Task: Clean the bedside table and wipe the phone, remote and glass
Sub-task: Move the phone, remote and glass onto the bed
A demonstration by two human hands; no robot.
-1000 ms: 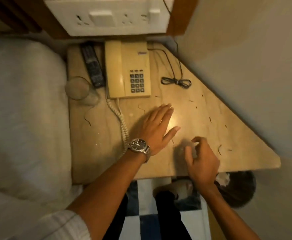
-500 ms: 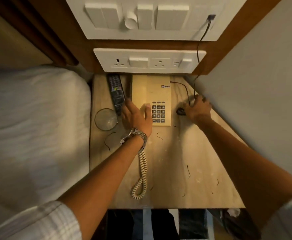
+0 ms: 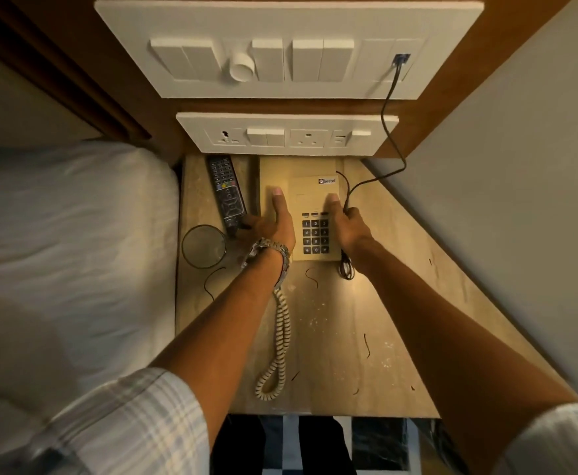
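A beige desk phone (image 3: 309, 186) stands at the back of the marble bedside table (image 3: 342, 337). My left hand (image 3: 273, 222), with a wristwatch, grips the phone's left side over the handset, thumb on top. My right hand (image 3: 347, 224) holds the phone's right edge, thumb on the body above the keypad, with the black cord under its fingers. A black remote (image 3: 227, 193) lies to the left of the phone. A clear glass (image 3: 204, 246) stands in front of the remote, near the table's left edge. The coiled handset cord (image 3: 279, 337) runs toward the front edge.
Black thread-like scraps and pale specks are scattered over the tabletop. A thin black cable (image 3: 390, 132) runs from the wall panel down to the phone's right side. Switch and socket panels (image 3: 287, 133) are mounted behind the table. A white bed (image 3: 68, 252) lies at the left, a grey wall at the right.
Both hands moved from the front of the table to the back. The left hand settled on the handset side; the right went from the cable bundle to the phone's right edge.
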